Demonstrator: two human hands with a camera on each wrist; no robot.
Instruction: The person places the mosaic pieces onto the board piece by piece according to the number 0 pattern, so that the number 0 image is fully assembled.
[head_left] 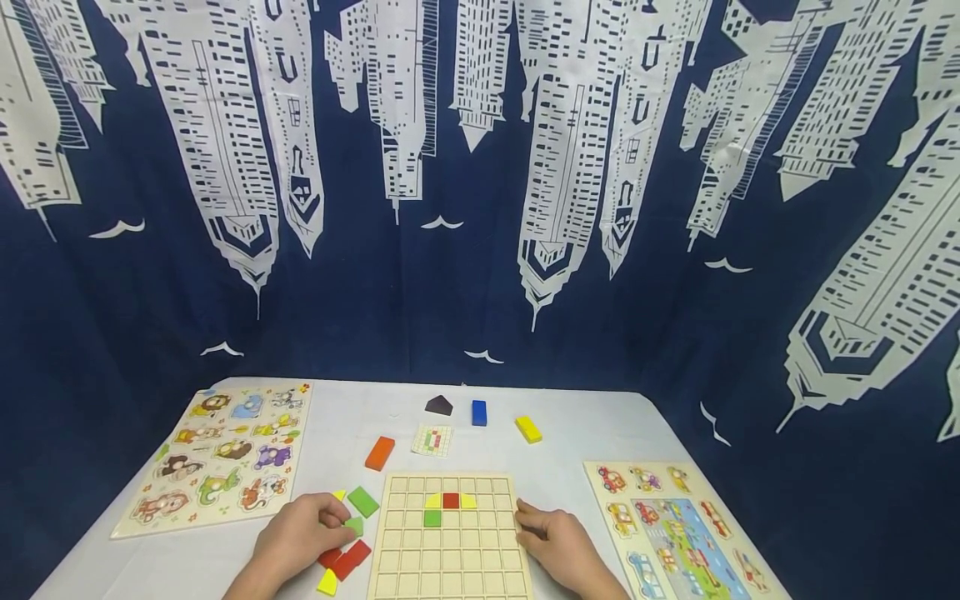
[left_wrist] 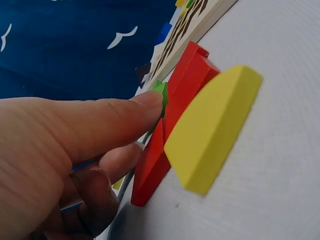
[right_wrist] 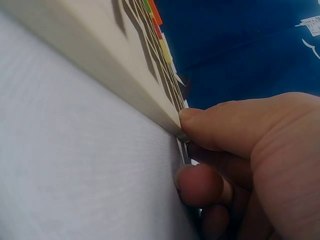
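My left hand [head_left: 298,537] pinches a small green block [head_left: 354,526] between thumb and fingers, left of the wooden grid board [head_left: 446,575]. Close by in the left wrist view are red blocks [left_wrist: 187,85] and a yellow block with a curved side [left_wrist: 215,130]. Another green block [head_left: 363,502] lies just beyond those fingers. At the board's right edge, my right hand [head_left: 558,542] holds the rim, thumb tip on it and the other fingers curled below. Set in the grid are a red square [head_left: 451,501] between two yellow curved pieces and a green square [head_left: 432,518].
Behind the board lie a small pattern card [head_left: 432,441], an orange block [head_left: 380,453], a dark five-sided piece [head_left: 439,405], a blue block [head_left: 479,412] and a yellow block [head_left: 528,429]. An animal puzzle [head_left: 225,458] lies left, a vehicle puzzle [head_left: 667,533] right.
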